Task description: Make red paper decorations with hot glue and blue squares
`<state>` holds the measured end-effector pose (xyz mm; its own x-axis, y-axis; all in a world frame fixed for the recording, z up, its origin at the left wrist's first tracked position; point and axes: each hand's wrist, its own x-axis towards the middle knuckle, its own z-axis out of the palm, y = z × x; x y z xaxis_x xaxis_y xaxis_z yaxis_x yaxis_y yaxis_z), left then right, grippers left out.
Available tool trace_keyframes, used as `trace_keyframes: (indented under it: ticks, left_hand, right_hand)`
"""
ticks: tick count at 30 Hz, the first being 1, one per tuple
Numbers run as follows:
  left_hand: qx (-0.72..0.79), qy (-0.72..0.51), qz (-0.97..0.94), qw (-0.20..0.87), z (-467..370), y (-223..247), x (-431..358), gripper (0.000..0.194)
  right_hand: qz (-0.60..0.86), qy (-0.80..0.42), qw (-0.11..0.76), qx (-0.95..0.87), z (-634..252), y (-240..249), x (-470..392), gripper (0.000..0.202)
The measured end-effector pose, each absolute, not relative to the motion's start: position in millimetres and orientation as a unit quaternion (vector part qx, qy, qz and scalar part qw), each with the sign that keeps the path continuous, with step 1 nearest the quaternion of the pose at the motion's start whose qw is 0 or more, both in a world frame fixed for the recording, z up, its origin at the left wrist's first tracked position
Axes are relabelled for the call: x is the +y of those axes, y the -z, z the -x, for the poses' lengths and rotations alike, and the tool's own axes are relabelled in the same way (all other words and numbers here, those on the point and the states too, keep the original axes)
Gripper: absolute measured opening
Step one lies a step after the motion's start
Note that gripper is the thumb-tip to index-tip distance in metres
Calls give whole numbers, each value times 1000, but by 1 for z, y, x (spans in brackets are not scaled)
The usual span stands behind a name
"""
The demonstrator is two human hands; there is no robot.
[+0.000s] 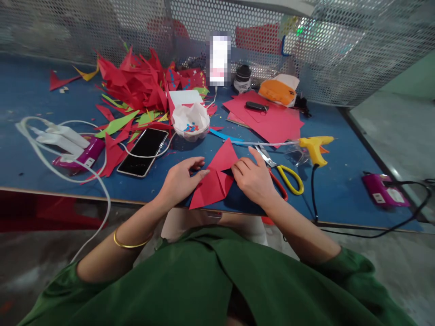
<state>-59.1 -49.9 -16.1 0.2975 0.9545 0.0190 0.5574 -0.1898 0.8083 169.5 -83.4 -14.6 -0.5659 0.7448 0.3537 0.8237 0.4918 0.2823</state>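
Folded red paper (211, 188) at the near edge of the blue table (346, 185), between both hands.
Left hand (180, 182): thumb and fingers parted, thumb touching the paper's left side. Right hand (253, 179): fingers bent at the paper's right edge; cannot tell whether they pinch it. Scissors (271, 162) lie just beside the right hand, glue gun (314, 150) farther right. Black-screened phone (144, 151) lies left of the paper, near the white bowl (201, 118).
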Motion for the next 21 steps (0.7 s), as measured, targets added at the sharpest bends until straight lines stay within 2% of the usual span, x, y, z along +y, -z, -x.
trace_keyframes:
  ticks: [5,7,11,17,19,21]
  left_hand:
    - [522,-280,-655,470,47,7,-36,65]
    - [521,-268,-616,527,40,3,-35,61]
    - [504,-263,-553,609,27,0,-36,40]
    - [477,-287,-613,560,28,-8,-23,36]
    - [441,-258,-685,520,32,-19,-15,32]
    - [405,-192,-785,427,34,-34,-8,30]
  right_hand:
    - [451,291,152,-830,-174,9,-88,36]
    - [450,293,176,-825,-175,9,-90,34]
    - [468,247,198,-825,-172,12,-94,34]
    - [494,134,274,-814,-177,0,-99,26]
    - [518,86,291,-799,-183,-13,-96,32]
    - [527,54,291,-797,-190,-28,-89,48]
